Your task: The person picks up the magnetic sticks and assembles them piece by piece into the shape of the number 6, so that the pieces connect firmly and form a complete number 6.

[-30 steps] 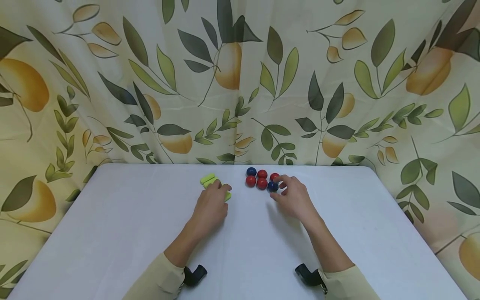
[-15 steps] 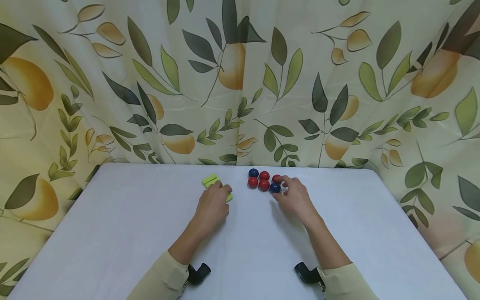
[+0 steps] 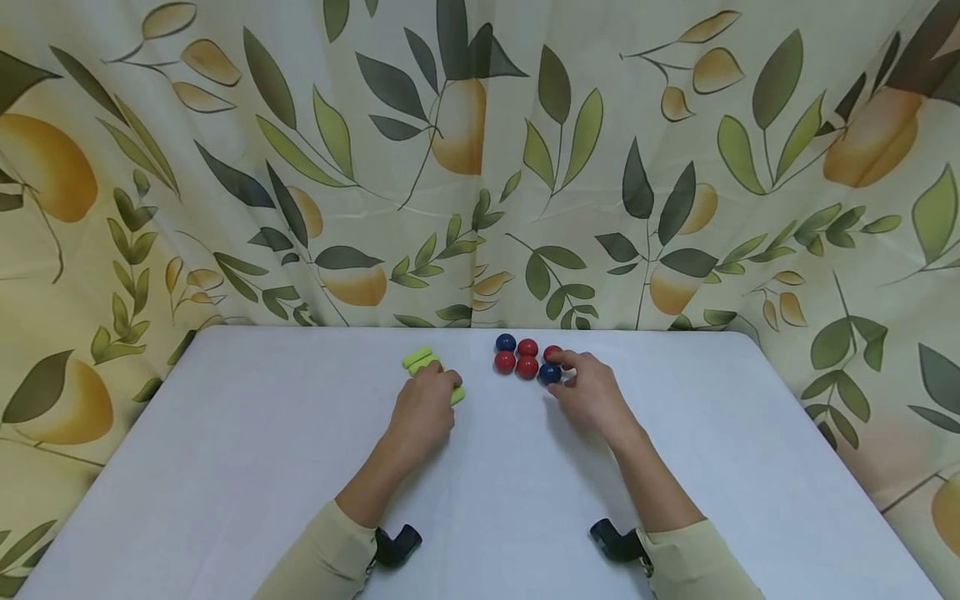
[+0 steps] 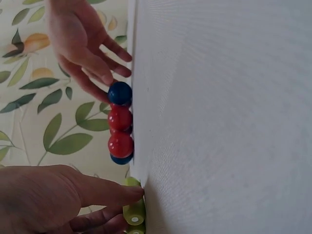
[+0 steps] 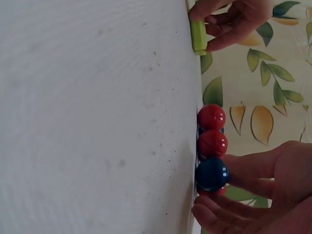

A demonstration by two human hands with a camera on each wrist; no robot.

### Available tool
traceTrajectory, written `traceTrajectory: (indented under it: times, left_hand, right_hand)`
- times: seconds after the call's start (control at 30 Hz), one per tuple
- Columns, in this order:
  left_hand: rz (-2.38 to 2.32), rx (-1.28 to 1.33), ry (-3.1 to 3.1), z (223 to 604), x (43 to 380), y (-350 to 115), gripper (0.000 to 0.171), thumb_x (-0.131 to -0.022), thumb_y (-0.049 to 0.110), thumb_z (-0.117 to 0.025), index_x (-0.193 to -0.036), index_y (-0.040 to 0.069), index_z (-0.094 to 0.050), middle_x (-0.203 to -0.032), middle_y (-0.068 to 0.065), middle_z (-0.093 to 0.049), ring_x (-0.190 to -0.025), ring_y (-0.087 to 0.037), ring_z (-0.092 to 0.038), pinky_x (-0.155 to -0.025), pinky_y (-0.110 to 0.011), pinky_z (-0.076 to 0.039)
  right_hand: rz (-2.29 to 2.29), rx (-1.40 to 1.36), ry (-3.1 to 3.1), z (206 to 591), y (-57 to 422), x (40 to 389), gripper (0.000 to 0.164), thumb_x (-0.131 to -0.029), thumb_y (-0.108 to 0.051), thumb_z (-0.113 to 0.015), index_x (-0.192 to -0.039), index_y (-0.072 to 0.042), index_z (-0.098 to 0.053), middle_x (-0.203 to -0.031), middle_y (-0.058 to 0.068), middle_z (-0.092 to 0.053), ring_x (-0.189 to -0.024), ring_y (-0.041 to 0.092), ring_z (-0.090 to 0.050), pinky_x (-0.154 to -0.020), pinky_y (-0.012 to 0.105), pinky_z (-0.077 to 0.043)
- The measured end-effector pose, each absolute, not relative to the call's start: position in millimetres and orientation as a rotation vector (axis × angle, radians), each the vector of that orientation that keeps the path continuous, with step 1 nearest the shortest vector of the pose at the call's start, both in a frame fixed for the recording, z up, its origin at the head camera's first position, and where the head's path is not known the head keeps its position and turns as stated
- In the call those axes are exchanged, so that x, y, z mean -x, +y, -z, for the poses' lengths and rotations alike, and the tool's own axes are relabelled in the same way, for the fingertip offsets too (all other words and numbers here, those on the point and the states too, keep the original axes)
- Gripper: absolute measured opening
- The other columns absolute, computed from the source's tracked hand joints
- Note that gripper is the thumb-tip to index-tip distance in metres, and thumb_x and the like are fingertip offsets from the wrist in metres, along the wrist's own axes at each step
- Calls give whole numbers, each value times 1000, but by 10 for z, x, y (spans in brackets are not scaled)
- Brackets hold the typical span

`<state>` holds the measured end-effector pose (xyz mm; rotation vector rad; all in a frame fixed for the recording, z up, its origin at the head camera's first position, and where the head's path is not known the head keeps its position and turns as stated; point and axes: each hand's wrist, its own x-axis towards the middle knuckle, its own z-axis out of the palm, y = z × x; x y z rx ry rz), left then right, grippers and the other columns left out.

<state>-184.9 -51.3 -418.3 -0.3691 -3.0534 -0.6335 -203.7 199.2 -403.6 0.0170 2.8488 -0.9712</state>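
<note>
Several short lime-green cylinders [image 3: 417, 357] lie in a row near the table's far edge. My left hand [image 3: 423, 404] covers part of that row, thumb and fingers pinching a green cylinder [image 4: 134, 214] that shows a white spot on its end. Right of it, glossy balls form two rows of three: a blue ball [image 3: 506, 342] at the far left, red balls [image 3: 527, 367], and a near-right blue ball [image 5: 212, 174]. My right hand [image 3: 592, 396] has its thumb against this blue ball and a finger at the red ball [image 3: 552, 352] behind it; its other fingers reach down beside them.
A white-covered table [image 3: 480, 500] spreads out in front, with its far edge just behind the balls. Beyond it hangs a curtain [image 3: 480, 167] printed with leaves and fruit. Black wrist devices [image 3: 397, 546] show at both sleeves.
My right thumb has come in closer to the near blue ball. The left hand stays over the green cylinders, and the head view shifts slightly.
</note>
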Motion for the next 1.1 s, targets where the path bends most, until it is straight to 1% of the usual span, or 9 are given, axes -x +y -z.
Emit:
traceTrajectory:
  times: [0.13, 0.23, 0.47, 0.57, 0.7, 0.8, 0.93, 1.03, 1.1]
  left_hand:
    - [658, 365, -3071, 4187, 1849, -508, 34, -82, -9, -76, -114, 5, -76, -110, -12, -65, -94, -25, -60, -79, -40, -58]
    - [674, 365, -3077, 4186, 1843, -502, 34, -83, -10, -76, -113, 5, -76, -112, -13, -65, -95, -25, -61, -80, -40, -58]
    - [665, 373, -3083, 4183, 1834, -492, 35, -81, -11, -77, -112, 6, -77, -112, -12, -65, -97, -25, -61, -79, -39, -58]
    - [667, 390, -3076, 4174, 1839, -485, 35, -80, -10, -77, -111, 6, -78, -112, -11, -67, -97, -25, -61, -77, -39, -57]
    - [717, 415, -3069, 4161, 1840, -478, 35, -80, -11, -74, -111, 7, -79, -109, -9, -67, -92, -22, -60, -69, -36, -55]
    - [786, 412, -3080, 4139, 1824, -473, 36, -82, -12, -71, -111, 7, -79, -107, -8, -67, -89, -19, -59, -67, -34, -54]
    - [857, 399, -3103, 4098, 1802, -468, 35, -84, -13, -70, -112, 7, -79, -103, -6, -65, -90, -18, -60, -74, -35, -57]
    - [875, 398, -3120, 4079, 1792, -459, 36, -84, -13, -71, -112, 7, -79, -99, -5, -64, -90, -18, -59, -79, -35, -57]
    - [877, 404, -3124, 4077, 1786, -447, 36, -83, -14, -71, -112, 7, -78, -99, -5, -65, -90, -18, -59, -79, -35, -56]
  right_hand:
    - [1026, -35, 2835, 4055, 2009, 2027, 50, -96, -13, -71, -144, -5, -58, -137, 21, -60, -114, 35, -66, -96, 47, -57]
    - [1048, -47, 2835, 4063, 2021, 2020, 46, -97, -14, -71, -141, -5, -60, -136, 21, -63, -117, 36, -67, -97, 48, -57]
    - [1086, -64, 2833, 4059, 2038, 2021, 35, -96, -15, -73, -128, -4, -65, -131, 20, -66, -115, 36, -69, -99, 49, -57]
    - [1085, -72, 2846, 4044, 2053, 2028, 28, -95, -15, -74, -121, -5, -66, -129, 20, -67, -113, 36, -69, -98, 49, -57]
    - [1085, -81, 2856, 4029, 2072, 2044, 21, -95, -12, -74, -113, -5, -66, -128, 20, -68, -111, 36, -70, -96, 47, -58]
    - [1081, -72, 2844, 4031, 2081, 2052, 23, -95, -11, -74, -116, -5, -68, -127, 20, -68, -112, 36, -69, -96, 46, -59]
    - [1067, -48, 2822, 4043, 2085, 2054, 31, -96, -11, -73, -126, -5, -70, -127, 20, -68, -115, 37, -66, -96, 46, -59]
    - [1058, -28, 2813, 4046, 2095, 2040, 32, -96, -12, -73, -127, -5, -71, -127, 19, -69, -114, 36, -65, -95, 44, -59]
    - [1058, -12, 2806, 4041, 2106, 2018, 31, -95, -11, -73, -126, -5, -72, -124, 20, -70, -112, 35, -66, -93, 43, -60]
